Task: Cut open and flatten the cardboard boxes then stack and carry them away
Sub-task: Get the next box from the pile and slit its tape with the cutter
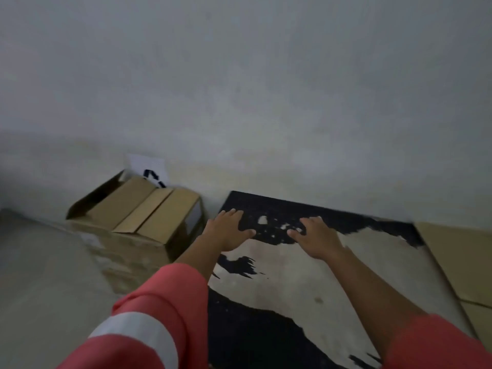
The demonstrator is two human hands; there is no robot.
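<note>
Left grip [230, 230] and right grip [316, 235] rest spread flat on a flattened cardboard sheet [292, 283], patchy black over white

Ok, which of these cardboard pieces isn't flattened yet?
The brown box at left, standing with flaps open. The black-and-white sheet under the left hand and right hand and the plain brown sheet at right are flat.

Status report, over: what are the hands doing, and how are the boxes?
Left hand and right hand open, pressing flat black-and-white cardboard sheet. Brown cardboard box on its left unflattened, flaps open. Nothing blocks the hands.
</note>
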